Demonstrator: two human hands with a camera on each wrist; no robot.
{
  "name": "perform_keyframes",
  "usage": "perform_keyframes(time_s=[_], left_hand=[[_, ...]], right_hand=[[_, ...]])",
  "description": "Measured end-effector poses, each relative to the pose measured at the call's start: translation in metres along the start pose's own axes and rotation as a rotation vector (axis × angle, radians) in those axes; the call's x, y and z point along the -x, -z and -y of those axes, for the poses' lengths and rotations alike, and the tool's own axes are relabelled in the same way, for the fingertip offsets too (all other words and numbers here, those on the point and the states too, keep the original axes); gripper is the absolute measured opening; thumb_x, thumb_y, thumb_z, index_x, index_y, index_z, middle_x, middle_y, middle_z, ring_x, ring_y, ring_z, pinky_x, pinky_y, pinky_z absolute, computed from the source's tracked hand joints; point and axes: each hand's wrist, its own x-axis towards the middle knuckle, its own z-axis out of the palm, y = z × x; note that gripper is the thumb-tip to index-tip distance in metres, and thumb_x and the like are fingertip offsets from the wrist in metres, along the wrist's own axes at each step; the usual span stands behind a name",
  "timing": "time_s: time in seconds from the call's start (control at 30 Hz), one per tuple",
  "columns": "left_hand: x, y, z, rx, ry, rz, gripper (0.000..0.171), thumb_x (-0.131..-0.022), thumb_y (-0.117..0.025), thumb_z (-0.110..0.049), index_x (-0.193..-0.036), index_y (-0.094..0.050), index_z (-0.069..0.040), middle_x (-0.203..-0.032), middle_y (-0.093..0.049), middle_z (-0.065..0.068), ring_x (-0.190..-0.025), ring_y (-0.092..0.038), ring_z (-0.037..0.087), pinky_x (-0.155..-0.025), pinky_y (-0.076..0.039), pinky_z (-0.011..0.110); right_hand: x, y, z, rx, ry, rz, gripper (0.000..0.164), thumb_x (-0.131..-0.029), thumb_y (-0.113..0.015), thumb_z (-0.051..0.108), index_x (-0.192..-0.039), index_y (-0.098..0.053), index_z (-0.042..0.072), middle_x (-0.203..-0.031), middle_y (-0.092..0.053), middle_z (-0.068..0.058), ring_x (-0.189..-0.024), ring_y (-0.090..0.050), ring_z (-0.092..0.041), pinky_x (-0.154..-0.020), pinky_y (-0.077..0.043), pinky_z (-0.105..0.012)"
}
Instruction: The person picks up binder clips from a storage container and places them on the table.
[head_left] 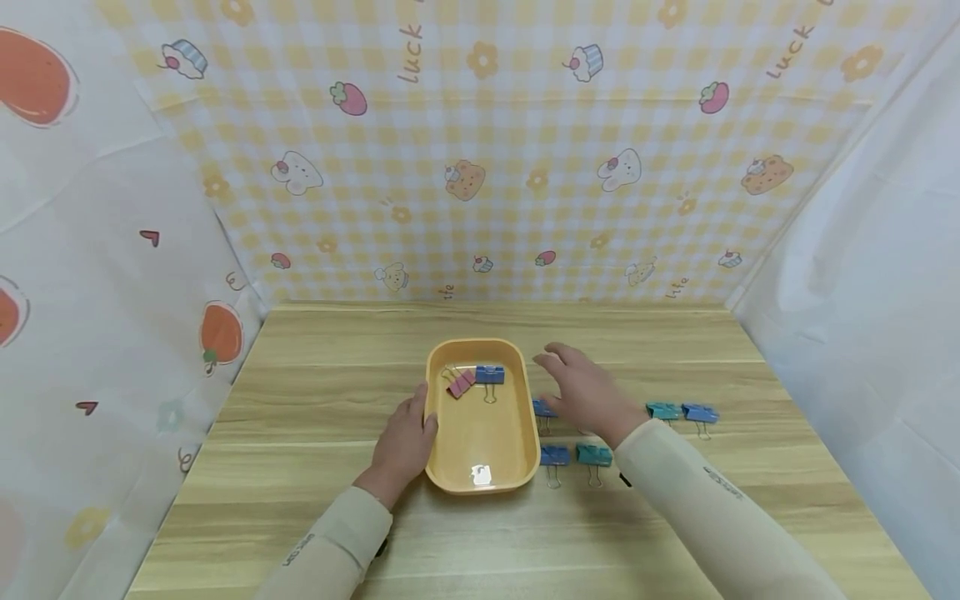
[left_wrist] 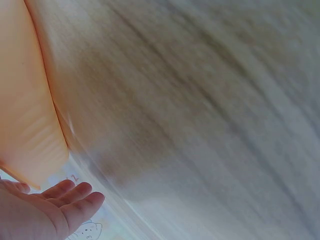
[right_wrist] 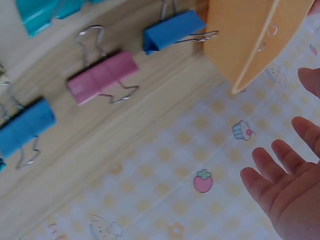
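A yellow tray [head_left: 480,433] lies on the wooden table. Inside, near its far end, are a pink binder clip [head_left: 461,384] and a blue binder clip [head_left: 490,375]. My left hand [head_left: 405,437] rests against the tray's left side, its fingers loosely extended in the left wrist view. Over the table just right of the tray, my right hand [head_left: 588,390] hovers with spread fingers and holds nothing. Below it in the right wrist view lie another pink binder clip [right_wrist: 103,77] and a blue binder clip [right_wrist: 175,31] beside the tray wall.
Nearer to me, a blue clip [head_left: 555,456] and a teal clip [head_left: 594,455] lie beside the tray. Farther right are another teal clip [head_left: 663,410] and a blue one [head_left: 700,413]. A patterned cloth [head_left: 510,225] hangs behind the table, with pale sheets at both sides.
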Motion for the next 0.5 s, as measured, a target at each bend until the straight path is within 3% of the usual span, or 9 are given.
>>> perform_keyframes(time_s=[0.5], left_hand=[[0.002, 0.002, -0.004, 0.009, 0.010, 0.000, 0.059, -0.102, -0.039, -0.029, -0.155, -0.020, -0.010, -0.143, -0.041, 0.026, -0.127, -0.045, 0.045, -0.098, -0.042, 0.058]], right_hand=[[-0.045, 0.001, 0.033, 0.003, 0.070, 0.068, 0.057, -0.088, -0.069, 0.030, -0.139, -0.051, 0.010, -0.144, -0.044, -0.016, -0.126, -0.049, -0.035, -0.091, -0.051, -0.047]])
